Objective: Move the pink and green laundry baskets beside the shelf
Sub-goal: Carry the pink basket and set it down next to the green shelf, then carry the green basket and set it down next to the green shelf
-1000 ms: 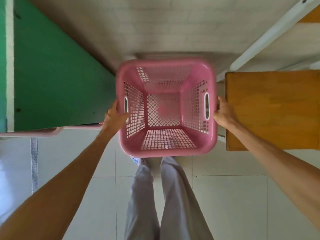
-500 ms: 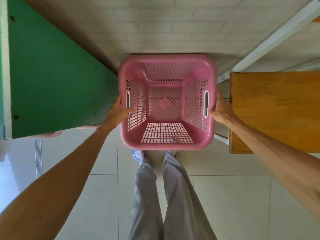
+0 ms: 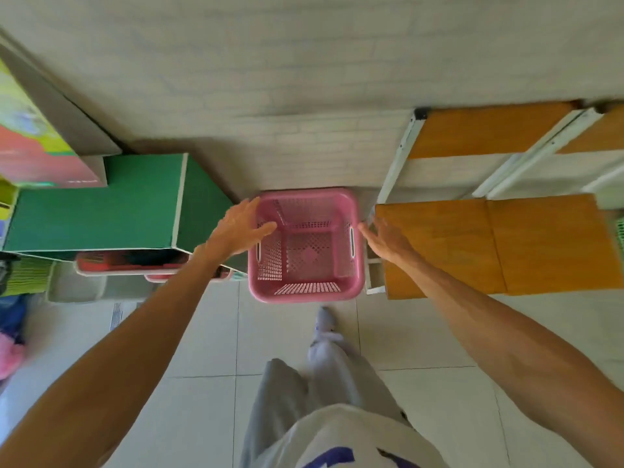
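The pink laundry basket (image 3: 305,292) stands empty on the tiled floor against the wall. It sits between a green cabinet (image 3: 101,211) on its left and a shelf (image 3: 486,244) with wooden boards and a white frame on its right. My left hand (image 3: 238,228) hovers over the basket's left rim, fingers spread, holding nothing. My right hand (image 3: 385,239) is just off the basket's right side, fingers apart and empty. A sliver of something green (image 3: 620,236) shows at the far right edge; I cannot tell whether it is the green basket.
Pink trays (image 3: 135,265) with items jut out under the green cabinet. Colourful boxes (image 3: 37,153) are stacked at the left. Clothes and a pink object (image 3: 10,352) lie on the floor at the far left. My legs stand on pale tiles just behind the basket.
The basket went down to the floor between cabinet and shelf. Both hands let go of its handles and lifted off. My head rose, so the view is wider.
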{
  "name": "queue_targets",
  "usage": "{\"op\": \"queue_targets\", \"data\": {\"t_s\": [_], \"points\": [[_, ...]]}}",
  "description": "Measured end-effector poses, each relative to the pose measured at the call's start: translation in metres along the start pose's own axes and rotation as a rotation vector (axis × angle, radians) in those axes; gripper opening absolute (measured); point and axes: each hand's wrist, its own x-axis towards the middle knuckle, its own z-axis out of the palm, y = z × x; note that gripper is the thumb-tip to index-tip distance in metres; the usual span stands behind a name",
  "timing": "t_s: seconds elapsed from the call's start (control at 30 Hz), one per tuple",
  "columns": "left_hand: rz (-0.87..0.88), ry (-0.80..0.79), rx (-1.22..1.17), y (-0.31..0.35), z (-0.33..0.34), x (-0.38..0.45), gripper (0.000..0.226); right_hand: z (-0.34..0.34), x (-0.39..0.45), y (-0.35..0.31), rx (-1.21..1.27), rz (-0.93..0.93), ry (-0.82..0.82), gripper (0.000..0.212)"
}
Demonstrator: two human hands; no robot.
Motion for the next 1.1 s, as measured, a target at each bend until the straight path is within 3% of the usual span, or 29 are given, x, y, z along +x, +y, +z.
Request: {"op": "queue_targets", "data": {"t_s": [0.1,0.37,0.47,0.67,0.77,0.83,1.1], "points": [[0.058,0.014,0.117,0.016,-0.008,-0.021,0.092,-0.036,-0.056,0.030,-0.121,0.033,0.081,0.091],[0.304,0.022,0.298,0.141,0.025,-0.108,0.086,-0.091,-0.223,0.168,-0.110,0.157,0.338,0.104],[0.411,0.004,0.307,0.203,0.064,-0.145,0.083,-0.097,-0.293,0.220,-0.039,0.217,0.397,0.097],[0.604,-0.060,0.350,0.340,0.143,-0.212,0.081,-0.122,-0.434,0.321,0.086,0.377,0.546,0.106],[0.685,-0.066,0.335,0.407,0.181,-0.235,0.078,-0.138,-0.494,0.366,0.099,0.435,0.590,0.079],[0.730,-0.072,0.299,0.452,0.210,-0.243,0.078,-0.146,-0.523,0.408,0.126,0.473,0.614,0.072],[0.764,-0.172,0.206,0.628,0.367,-0.265,0.081,-0.172,-0.636,0.600,0.333,0.608,0.707,0.080]]}}
